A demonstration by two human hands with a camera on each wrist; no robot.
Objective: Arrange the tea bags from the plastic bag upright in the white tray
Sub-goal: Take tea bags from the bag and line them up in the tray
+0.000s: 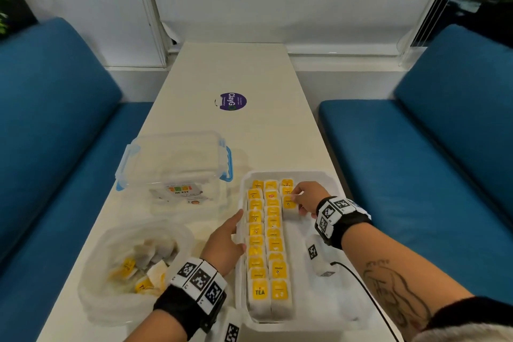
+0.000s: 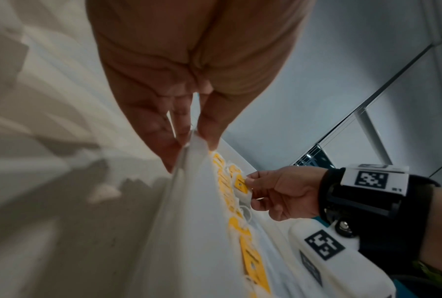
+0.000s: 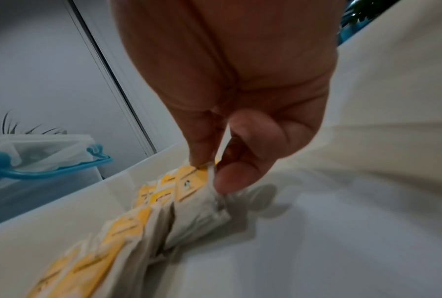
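The white tray holds two full rows of upright yellow-tagged tea bags and a short third row at its far right. My right hand pinches the top of the nearest bag in that third row, which stands upright; the right wrist view shows thumb and finger on its tag. My left hand grips the tray's left rim, thumb inside and fingers outside, as the left wrist view shows at the rim. The clear plastic bag lies near left with loose tea bags inside.
A clear lidded box with blue latches stands behind the plastic bag, left of the tray. A purple round sticker sits mid-table. Blue benches flank the narrow white table. The tray's right half is bare white floor.
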